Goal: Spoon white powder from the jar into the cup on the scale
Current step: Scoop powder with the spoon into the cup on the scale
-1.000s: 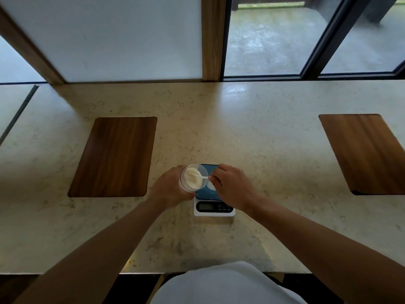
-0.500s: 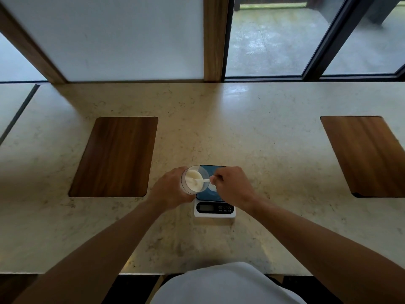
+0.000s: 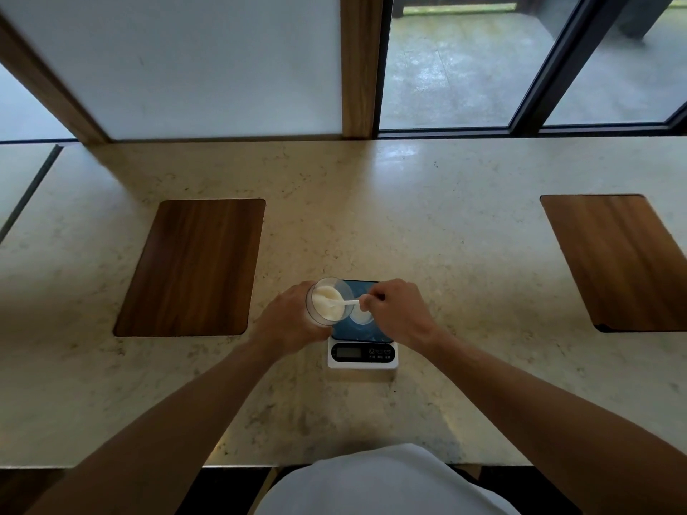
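A clear jar (image 3: 328,301) of white powder is tilted toward me, its mouth open, gripped by my left hand (image 3: 288,322) just left of the scale (image 3: 363,349). My right hand (image 3: 399,312) pinches the handle of a white spoon (image 3: 344,302) whose bowl lies in the powder inside the jar. The small cup (image 3: 360,317) stands on the scale's dark platform, mostly hidden beneath my right hand and the spoon. The scale's white front with its display faces me.
The scale stands on a pale stone counter (image 3: 409,224) near its front edge. Two wooden inlaid panels lie in it, one at the left (image 3: 193,267) and one at the far right (image 3: 624,260). Windows and a wooden post (image 3: 360,65) rise behind the counter.
The spoon's bowl has stayed in the jar's powder and shifted slightly. Both hands hold almost the same place beside the scale.
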Demonstrator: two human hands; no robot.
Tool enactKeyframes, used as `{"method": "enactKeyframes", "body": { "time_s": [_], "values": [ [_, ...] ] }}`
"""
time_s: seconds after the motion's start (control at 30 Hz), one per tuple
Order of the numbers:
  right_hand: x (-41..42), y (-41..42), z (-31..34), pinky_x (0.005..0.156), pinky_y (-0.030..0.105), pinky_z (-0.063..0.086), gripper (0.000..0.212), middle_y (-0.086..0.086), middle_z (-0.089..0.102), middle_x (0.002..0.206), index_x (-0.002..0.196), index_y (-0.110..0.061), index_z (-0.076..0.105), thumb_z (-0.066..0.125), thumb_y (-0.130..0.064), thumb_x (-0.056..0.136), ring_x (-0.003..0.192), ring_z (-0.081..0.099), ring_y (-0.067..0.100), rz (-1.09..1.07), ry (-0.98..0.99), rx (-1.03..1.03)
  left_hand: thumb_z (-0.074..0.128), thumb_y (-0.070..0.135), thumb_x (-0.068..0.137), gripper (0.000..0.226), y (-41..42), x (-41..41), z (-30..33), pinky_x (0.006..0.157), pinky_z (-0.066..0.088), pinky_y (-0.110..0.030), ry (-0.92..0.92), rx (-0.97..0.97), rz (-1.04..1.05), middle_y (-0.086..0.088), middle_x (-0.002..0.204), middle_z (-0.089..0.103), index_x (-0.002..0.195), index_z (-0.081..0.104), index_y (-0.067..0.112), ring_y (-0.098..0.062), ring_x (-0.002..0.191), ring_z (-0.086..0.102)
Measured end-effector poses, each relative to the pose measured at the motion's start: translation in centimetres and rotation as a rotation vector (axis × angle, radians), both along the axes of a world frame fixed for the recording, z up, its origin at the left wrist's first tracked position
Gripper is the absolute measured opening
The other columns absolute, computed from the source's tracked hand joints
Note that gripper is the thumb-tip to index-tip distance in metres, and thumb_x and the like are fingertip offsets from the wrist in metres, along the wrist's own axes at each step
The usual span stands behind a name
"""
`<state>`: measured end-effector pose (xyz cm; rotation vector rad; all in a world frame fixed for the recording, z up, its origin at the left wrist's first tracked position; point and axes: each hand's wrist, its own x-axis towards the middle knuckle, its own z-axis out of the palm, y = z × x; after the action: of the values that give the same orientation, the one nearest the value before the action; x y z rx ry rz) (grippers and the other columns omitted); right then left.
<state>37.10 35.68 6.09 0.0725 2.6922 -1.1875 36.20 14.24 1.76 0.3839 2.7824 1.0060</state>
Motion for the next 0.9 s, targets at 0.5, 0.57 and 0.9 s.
{"method": "enactKeyframes", "body": {
  "time_s": [0.5,0.57,0.9],
  "values": [
    [0.2,1.6,2.5,0.048,0.018,0.041,0.024,-0.001,0.065,0.062,0.08,-0.011,0.076,0.06,-0.023,0.093,0.049,0.05,0.008,-0.047,0.005,-0.02,0.089,0.041,0.067,0.073,0.5,-0.6,-0.2,0.094,0.046,-0.027,-0.005,0.057,0.039,-0.001,0.12,0.067,0.129,0.056,0.02,-0.011,0.1,0.058],
    [0.4,1.9,2.9,0.049,0.022,0.041,0.024,0.001,0.066,0.062,0.08,-0.012,0.077,0.06,-0.023,0.093,0.05,0.05,0.01,-0.051,0.01,-0.033,0.09,0.042,0.065,0.076,0.5,-0.6,-0.1,0.092,0.049,-0.027,-0.006,0.06,0.05,0.001,0.119,0.067,0.129,0.056,0.021,-0.012,0.101,0.061],
    [1.0,4.2,3.7,0.049,0.012,0.042,0.023,-0.006,0.069,0.068,0.081,-0.013,0.077,0.06,-0.024,0.092,0.056,0.059,0.002,-0.092,0.049,-0.097,0.09,0.04,0.065,0.08,0.1,0.1,0.9,0.091,0.053,-0.037,-0.005,0.082,0.124,0.001,0.121,0.067,0.134,0.055,0.02,-0.019,0.105,0.063]
  ]
}}
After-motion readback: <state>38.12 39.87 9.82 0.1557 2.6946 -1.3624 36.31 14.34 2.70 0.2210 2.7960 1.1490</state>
